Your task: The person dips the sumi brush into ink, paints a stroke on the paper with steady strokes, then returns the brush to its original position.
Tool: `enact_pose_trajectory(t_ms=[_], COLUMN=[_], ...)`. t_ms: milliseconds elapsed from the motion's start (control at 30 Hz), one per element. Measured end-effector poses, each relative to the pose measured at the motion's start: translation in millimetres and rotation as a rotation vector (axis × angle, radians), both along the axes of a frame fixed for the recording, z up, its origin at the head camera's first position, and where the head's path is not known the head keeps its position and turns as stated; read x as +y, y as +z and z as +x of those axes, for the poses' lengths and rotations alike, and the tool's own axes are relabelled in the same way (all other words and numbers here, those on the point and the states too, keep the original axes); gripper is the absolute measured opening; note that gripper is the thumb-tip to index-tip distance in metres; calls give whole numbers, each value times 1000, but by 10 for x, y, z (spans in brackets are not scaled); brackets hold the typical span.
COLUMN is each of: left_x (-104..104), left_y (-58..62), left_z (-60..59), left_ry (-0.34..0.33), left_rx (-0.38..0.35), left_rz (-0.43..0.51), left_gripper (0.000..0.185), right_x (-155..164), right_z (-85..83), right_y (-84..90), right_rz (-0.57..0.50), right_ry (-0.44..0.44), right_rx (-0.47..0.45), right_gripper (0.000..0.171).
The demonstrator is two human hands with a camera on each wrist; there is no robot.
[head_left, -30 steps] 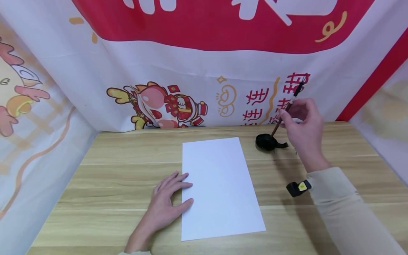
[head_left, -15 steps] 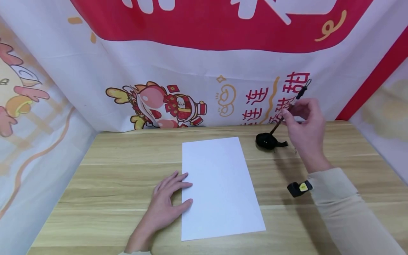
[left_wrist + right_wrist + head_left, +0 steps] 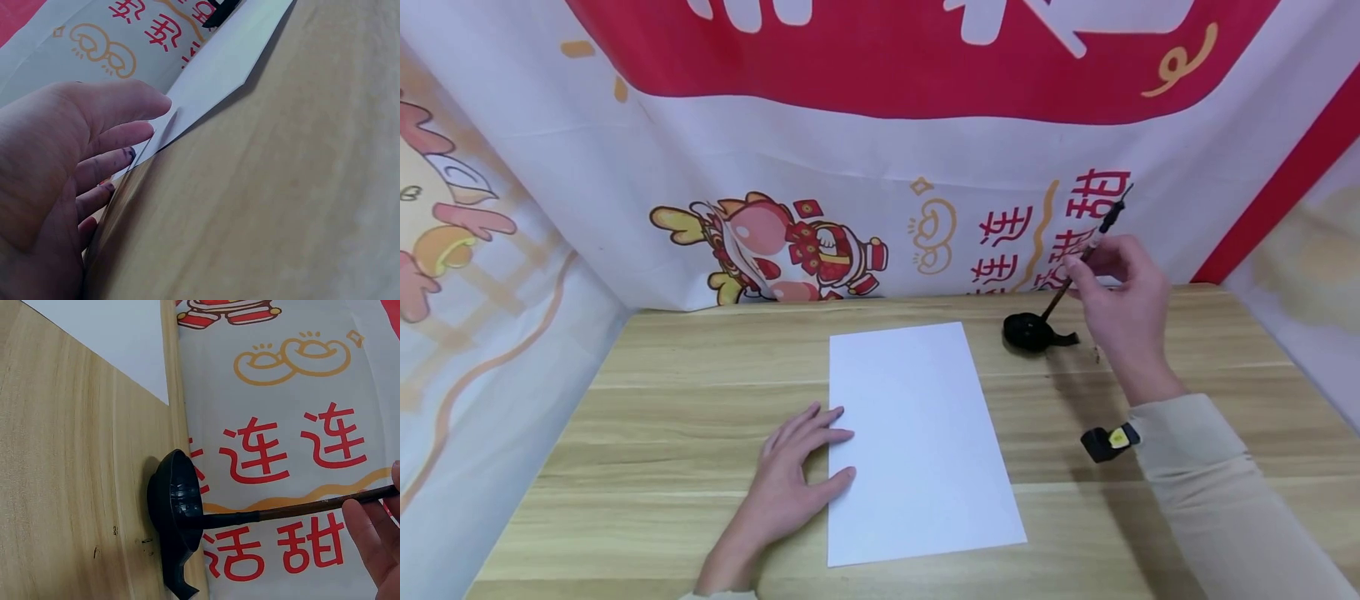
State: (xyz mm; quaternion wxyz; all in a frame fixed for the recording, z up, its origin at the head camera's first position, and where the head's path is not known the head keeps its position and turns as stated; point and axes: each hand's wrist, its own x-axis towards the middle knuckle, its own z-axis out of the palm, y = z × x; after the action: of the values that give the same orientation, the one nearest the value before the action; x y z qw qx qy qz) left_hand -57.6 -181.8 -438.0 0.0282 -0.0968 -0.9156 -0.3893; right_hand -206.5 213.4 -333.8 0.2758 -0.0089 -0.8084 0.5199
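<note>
A blank white sheet of paper (image 3: 917, 442) lies on the wooden table (image 3: 662, 400). My left hand (image 3: 793, 479) rests flat with straight fingers on the sheet's left edge; the left wrist view shows those fingers (image 3: 119, 134) beside the paper (image 3: 219, 75). My right hand (image 3: 1120, 292) pinches a brown-handled brush (image 3: 1078, 258), tilted, with its tip down in a small black ink dish (image 3: 1030, 332). In the right wrist view the brush (image 3: 294, 511) enters the ink dish (image 3: 175, 519), and my fingertips (image 3: 375, 540) grip its handle.
A red and white printed cloth (image 3: 880, 150) stands at the back of the table and along both sides. A small black and yellow device (image 3: 1108, 440) hangs at my right cuff. Small ink specks (image 3: 115, 531) mark the wood near the dish.
The brush handle has tilted slightly to the right while its tip stays in the ink dish. My left hand and the paper have not moved.
</note>
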Motion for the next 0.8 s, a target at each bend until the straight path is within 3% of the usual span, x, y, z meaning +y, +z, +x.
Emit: enact_pose_trajectory(t_ms=[433,800], left_x=[-4,6], left_y=[-4,20], left_z=[5,9], left_ry=[0,3], left_rx=[9,0], left_rz=[-1,-7], left_gripper=[43,43], right_x=[6,26], right_z=[18,12], right_y=[-17,-51], right_rz=[28,-11], right_ry=[57,40], right_rx=[-37,-9], right_gripper=[35,32])
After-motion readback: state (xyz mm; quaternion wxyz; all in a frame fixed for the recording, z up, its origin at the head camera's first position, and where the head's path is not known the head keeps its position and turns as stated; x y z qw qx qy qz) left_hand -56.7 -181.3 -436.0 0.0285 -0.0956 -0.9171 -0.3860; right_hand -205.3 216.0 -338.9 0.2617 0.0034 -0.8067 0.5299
